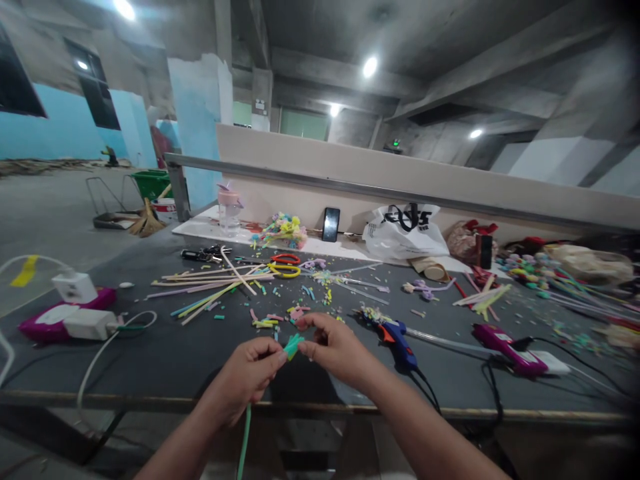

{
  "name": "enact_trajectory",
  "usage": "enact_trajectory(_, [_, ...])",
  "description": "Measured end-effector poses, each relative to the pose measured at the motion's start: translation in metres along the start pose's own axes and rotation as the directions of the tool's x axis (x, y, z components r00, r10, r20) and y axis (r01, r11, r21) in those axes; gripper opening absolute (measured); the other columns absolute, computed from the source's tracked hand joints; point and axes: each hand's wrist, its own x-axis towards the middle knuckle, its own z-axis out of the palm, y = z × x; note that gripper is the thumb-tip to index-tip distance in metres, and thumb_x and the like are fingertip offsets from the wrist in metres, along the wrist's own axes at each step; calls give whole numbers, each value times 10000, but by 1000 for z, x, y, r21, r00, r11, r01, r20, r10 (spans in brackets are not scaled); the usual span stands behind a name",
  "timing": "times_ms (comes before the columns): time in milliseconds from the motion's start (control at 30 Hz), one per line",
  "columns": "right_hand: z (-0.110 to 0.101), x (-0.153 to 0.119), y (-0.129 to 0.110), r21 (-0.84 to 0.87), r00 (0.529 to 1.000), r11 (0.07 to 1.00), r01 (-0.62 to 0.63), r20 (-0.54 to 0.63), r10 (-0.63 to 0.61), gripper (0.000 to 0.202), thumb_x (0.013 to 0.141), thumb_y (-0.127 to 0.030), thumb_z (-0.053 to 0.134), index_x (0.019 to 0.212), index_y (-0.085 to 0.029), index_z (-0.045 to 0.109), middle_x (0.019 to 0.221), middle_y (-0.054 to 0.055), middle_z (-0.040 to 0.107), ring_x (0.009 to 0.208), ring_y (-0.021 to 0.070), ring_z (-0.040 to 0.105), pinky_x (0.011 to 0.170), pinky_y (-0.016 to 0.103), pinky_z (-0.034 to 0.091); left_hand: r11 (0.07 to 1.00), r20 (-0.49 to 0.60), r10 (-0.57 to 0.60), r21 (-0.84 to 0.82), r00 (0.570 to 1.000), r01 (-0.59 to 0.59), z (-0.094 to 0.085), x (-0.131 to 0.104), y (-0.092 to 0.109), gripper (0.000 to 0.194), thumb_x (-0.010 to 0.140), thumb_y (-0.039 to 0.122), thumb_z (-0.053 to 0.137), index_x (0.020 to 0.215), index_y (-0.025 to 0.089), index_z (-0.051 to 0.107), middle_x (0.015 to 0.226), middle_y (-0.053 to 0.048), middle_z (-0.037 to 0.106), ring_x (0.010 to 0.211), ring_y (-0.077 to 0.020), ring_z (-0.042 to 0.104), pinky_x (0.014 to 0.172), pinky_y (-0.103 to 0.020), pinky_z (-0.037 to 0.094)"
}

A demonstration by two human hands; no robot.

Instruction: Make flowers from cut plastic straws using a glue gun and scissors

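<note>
My left hand (pixel 257 367) is closed in a pinch round a small bunch of short green fuzzy pieces (pixel 293 345) like a flower head. A green fuzzy stem (pixel 245 443), like a pipe cleaner, hangs below that hand past the table edge. From the right, my right hand (pixel 337 348) comes up to the bunch, its thumb tip at the green pieces. Its index finger curls above with a gap to the thumb; the other fingers are partly hidden. Pink and yellow fuzzy cuttings (pixel 267 322) lie just beyond my hands on the dark table (pixel 165 357).
A blue glue gun (pixel 400 343) with a clear glue stick lies right of my hands. Farther back are red- and yellow-handled tools (pixel 285 268), straw-coloured and pastel stems (pixel 210 287), a phone (pixel 331 225) and a white bag (pixel 405 233). Purple power strips (pixel 513 350) with cables lie both sides.
</note>
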Motion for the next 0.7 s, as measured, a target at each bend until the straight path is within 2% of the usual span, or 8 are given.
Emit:
enact_trajectory(167, [8, 5, 5, 60, 998, 997, -58, 22, 57, 220, 660, -127, 588, 867, -171, 648, 645, -41, 524, 525, 75, 411, 483, 190, 322, 1000, -2, 16, 2, 1000, -16, -1, 0, -1, 296, 700, 423, 603, 621, 185, 447, 447, 114, 302, 353, -16, 138, 324, -156, 86])
enact_trajectory(300, [9, 7, 8, 113, 995, 989, -91, 53, 86, 217, 673, -152, 576, 876, -169, 651, 581, -47, 519, 514, 79, 423, 471, 185, 325, 1000, 4, 2, -17, 1000, -2, 0, 0, 0, 308, 693, 432, 610, 619, 185, 442, 439, 117, 304, 343, -10, 130, 318, -151, 89])
enact_trajectory(367, [7, 6, 5, 142, 994, 985, -98, 61, 90, 229, 692, -197, 580, 912, -170, 640, 637, -32, 559, 534, 85, 450, 484, 191, 350, 999, 9, -11, -44, 1000, 11, 0, 1, 1, 307, 690, 431, 618, 631, 184, 446, 442, 116, 318, 339, -5, 128, 318, -146, 79])
enact_trajectory(433, [2, 4, 1, 223, 994, 969, -101, 63, 89, 264, 712, -262, 587, 959, -175, 622, 804, 7, 608, 598, 98, 492, 509, 203, 380, 997, 9, -8, -80, 1000, 9, -2, 1, 2, 309, 689, 430, 625, 637, 180, 453, 443, 114, 332, 334, -1, 140, 316, -139, 84])
enact_trajectory(533, [-5, -2, -2, 391, 995, 915, -98, 40, 89, 293, 729, -338, 593, 979, -186, 607, 1040, 44, 582, 749, 128, 526, 591, 229, 416, 987, 25, 3, -163, 1000, 1, -7, 2, 3, 309, 691, 412, 639, 633, 159, 471, 484, 89, 396, 339, 9, 170, 310, -129, 100])
enact_trajectory(600, [-6, -6, -1, 454, 994, 886, -94, -2, 107, 268, 726, -343, 602, 948, -193, 614, 997, 30, 592, 762, 128, 518, 632, 238, 417, 965, 77, -6, -260, 997, 26, -13, 2, 4, 284, 711, 377, 638, 648, 141, 492, 528, 68, 428, 351, 14, 193, 307, -119, 99])
enact_trajectory(700, [-1, -10, 4, 499, 985, 860, -109, -63, 161, 245, 709, -342, 617, 904, -193, 622, 846, 1, 599, 665, 111, 492, 609, 236, 406, 883, 183, -45, -453, 982, 125, -17, 1, 5, 220, 739, 312, 633, 704, 127, 519, 541, 65, 412, 365, 13, 228, 300, -102, 102])
